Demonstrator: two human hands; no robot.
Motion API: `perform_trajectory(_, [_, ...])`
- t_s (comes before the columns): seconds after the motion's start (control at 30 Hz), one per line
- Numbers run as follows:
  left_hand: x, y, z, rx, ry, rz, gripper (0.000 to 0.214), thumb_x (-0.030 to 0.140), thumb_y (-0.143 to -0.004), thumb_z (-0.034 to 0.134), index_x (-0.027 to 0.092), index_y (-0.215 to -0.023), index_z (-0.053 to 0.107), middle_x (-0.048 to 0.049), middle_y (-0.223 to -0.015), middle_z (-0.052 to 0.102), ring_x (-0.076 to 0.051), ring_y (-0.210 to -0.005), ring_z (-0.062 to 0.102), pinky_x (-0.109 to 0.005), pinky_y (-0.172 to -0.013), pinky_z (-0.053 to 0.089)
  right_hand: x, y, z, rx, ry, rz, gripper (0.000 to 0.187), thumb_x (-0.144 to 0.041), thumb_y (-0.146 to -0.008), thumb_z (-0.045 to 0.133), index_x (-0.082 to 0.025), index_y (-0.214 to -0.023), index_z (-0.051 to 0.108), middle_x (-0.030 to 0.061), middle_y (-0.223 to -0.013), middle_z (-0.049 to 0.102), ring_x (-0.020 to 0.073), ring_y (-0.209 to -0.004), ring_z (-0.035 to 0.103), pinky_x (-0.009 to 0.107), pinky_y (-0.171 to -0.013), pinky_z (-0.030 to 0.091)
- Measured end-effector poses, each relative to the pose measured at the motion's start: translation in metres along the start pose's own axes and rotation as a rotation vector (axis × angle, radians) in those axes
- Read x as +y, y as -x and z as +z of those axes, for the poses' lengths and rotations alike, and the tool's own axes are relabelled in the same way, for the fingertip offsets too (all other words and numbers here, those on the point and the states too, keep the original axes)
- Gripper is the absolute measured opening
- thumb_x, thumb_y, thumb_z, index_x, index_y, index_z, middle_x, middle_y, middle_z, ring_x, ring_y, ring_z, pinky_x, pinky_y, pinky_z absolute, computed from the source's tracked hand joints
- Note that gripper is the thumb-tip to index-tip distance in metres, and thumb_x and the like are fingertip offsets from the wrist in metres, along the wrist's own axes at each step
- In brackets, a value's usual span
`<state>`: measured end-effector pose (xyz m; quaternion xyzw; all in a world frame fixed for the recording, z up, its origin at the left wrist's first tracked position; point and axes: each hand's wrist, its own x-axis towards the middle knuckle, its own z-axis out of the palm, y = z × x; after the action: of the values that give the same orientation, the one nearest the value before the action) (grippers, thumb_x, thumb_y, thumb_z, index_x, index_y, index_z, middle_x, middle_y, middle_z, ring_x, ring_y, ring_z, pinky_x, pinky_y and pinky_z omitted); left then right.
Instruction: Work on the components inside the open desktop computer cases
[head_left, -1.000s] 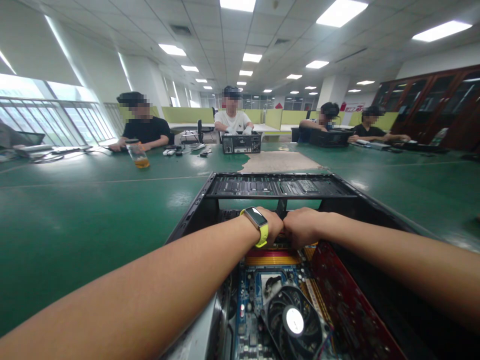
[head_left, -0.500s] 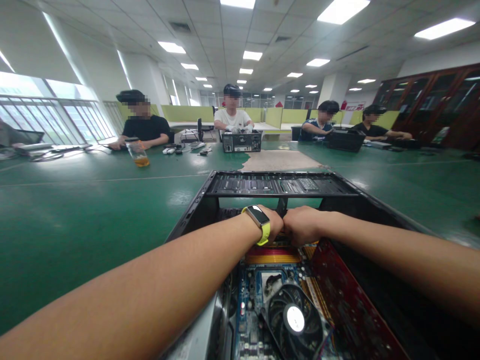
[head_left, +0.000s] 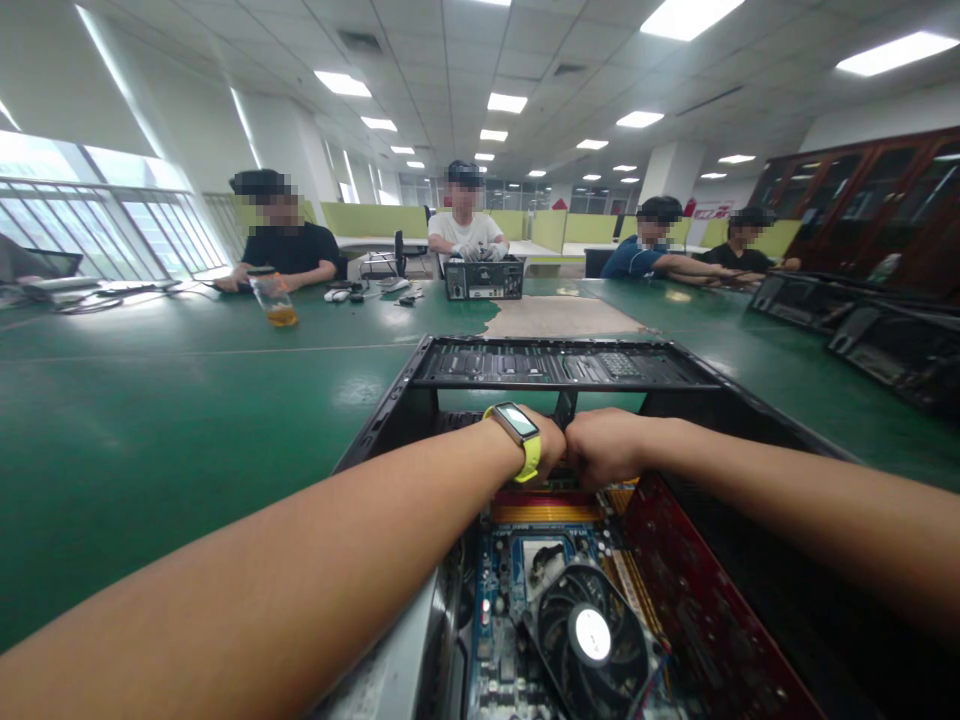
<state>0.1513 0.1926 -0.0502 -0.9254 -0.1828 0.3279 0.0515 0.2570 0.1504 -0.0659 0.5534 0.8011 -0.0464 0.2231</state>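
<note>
An open black computer case [head_left: 562,375] lies in front of me, its inside facing up. Both hands reach into its far end and meet there, knuckles close together. My left hand [head_left: 550,440], with a yellow-strapped watch [head_left: 516,425] on the wrist, is closed. Beside it my right hand [head_left: 600,445] is curled into a fist. The fingertips and whatever they grip are hidden behind the hands. Below them sit memory modules [head_left: 546,510] on a blue motherboard [head_left: 495,570]. A black cooling fan [head_left: 592,635] rests tilted nearer to me, left of a red expansion card [head_left: 690,580].
Several people sit across the green table [head_left: 247,430]. One has gloved hands in another computer case [head_left: 484,278]. A plastic cup [head_left: 274,298] with amber liquid stands at the left, near cables and small parts. Dark cases [head_left: 900,345] lie at the far right.
My hands stay almost in place inside the case. At the right, a co-worker's arms now stretch sideways, and the dark case formerly before that person has gone; dark cases now show farther right.
</note>
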Motion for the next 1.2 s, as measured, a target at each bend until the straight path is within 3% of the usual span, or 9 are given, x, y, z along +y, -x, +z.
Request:
perform_trajectory(0.17, [0.002,-0.003,0.003,0.05,-0.007,0.062,0.034,0.022,-0.061,0.071,0.016,-0.094,0.07,-0.0093,-0.097,0.069,-0.026,-0.084,0.063,-0.034,-0.075,0.052,0.01,-0.002,0.002,-0.017,-0.026,-0.018,0.031,-0.039,-0.058,0.062,-0.019,-0.078,0.074,0.0052,-0.072,0.069,0.0168,-0.061,0.057,0.024,-0.045,0.028])
perform_trajectory(0.37, [0.004,-0.001,0.003,0.033,-0.021,0.08,0.028,0.023,-0.066,0.068,0.015,-0.093,0.07,-0.0097,-0.094,0.069,-0.026,-0.084,0.063,-0.033,-0.072,0.051,0.01,-0.004,0.006,-0.014,-0.03,-0.009,0.033,-0.039,-0.057,0.063,-0.018,-0.08,0.075,0.0065,-0.074,0.07,0.0166,-0.059,0.056,0.025,-0.045,0.028])
perform_trajectory(0.87, [0.009,-0.004,0.001,-0.029,-0.041,0.075,0.03,0.019,-0.064,0.068,0.014,-0.093,0.071,-0.0094,-0.096,0.069,-0.027,-0.082,0.061,-0.036,-0.071,0.05,0.006,0.001,0.008,-0.009,-0.072,-0.114,0.024,-0.031,-0.064,0.063,-0.015,-0.078,0.074,0.0056,-0.069,0.068,0.0139,-0.058,0.052,0.025,-0.051,0.031])
perform_trajectory(1.2, [0.014,0.0,-0.001,-0.014,-0.047,0.046,0.042,0.016,-0.052,0.076,0.017,-0.094,0.072,-0.008,-0.096,0.07,-0.027,-0.084,0.063,-0.03,-0.067,0.049,0.009,-0.001,0.012,-0.019,-0.07,-0.156,0.023,-0.032,-0.066,0.064,-0.016,-0.079,0.075,0.0044,-0.07,0.068,0.013,-0.058,0.051,0.024,-0.053,0.032])
